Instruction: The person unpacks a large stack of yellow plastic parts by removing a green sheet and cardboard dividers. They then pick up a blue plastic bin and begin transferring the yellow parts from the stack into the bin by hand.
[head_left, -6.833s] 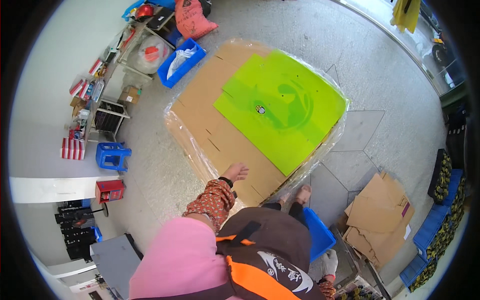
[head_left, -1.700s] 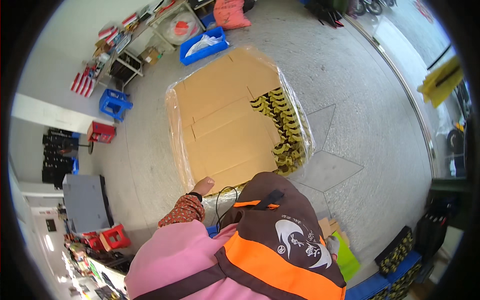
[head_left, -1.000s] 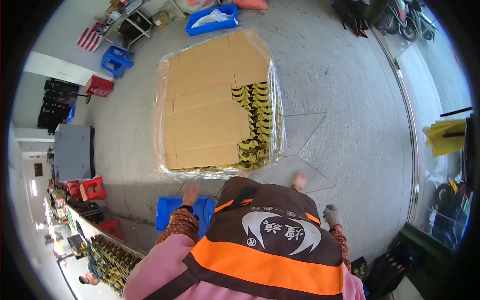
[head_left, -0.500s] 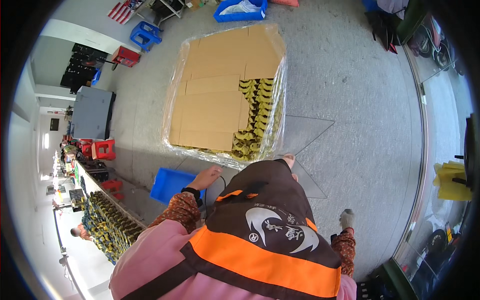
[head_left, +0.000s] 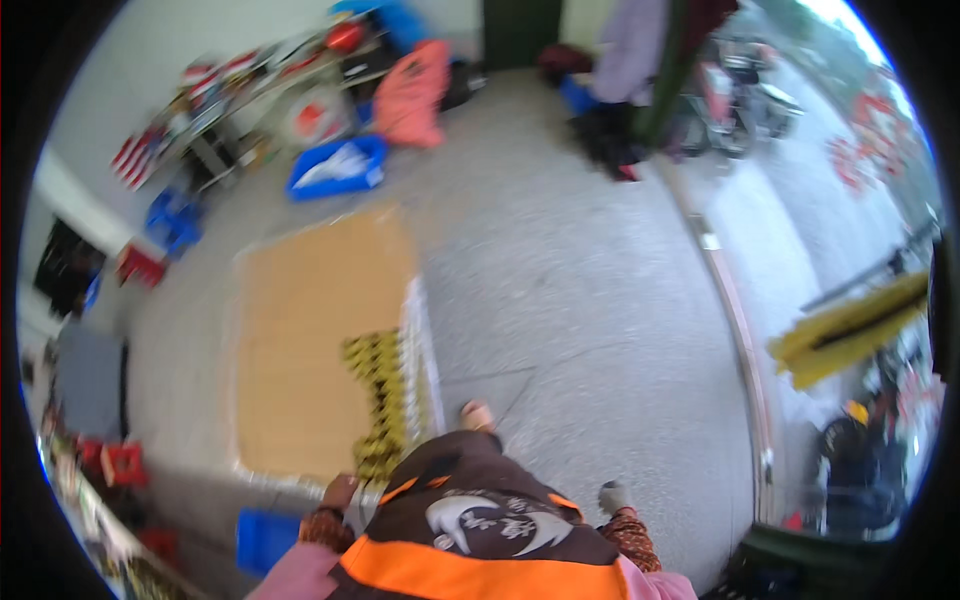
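My left hand (head_left: 341, 491), bare, hangs near the close edge of a low plastic-wrapped stack. Motion smears its fingers, and nothing shows in it. On my right, my right hand (head_left: 615, 497), in what looks like a pale grey glove, hangs over the floor with its fingers too small and blurred to read. Brown cardboard (head_left: 310, 330) covers most of the stack. At its right side, rows of yellow-and-dark curved pieces (head_left: 378, 400) lie exposed. Clear plastic wrap (head_left: 424, 370) runs round the stack's sides. I wear a brown apron (head_left: 480, 515) with an orange band.
A blue bin (head_left: 265, 540) stands close on my left. Farther off are another blue bin (head_left: 338, 170) with white material, a pink-orange sack (head_left: 412, 95) and a blue stool (head_left: 173, 222). A door track (head_left: 735, 320) runs along the right, near a yellow cloth-like item (head_left: 850, 330).
My view has swung right and upward, so the stack now sits farther left and more of the far wall and doorway shows. Both arms still hang at my sides.
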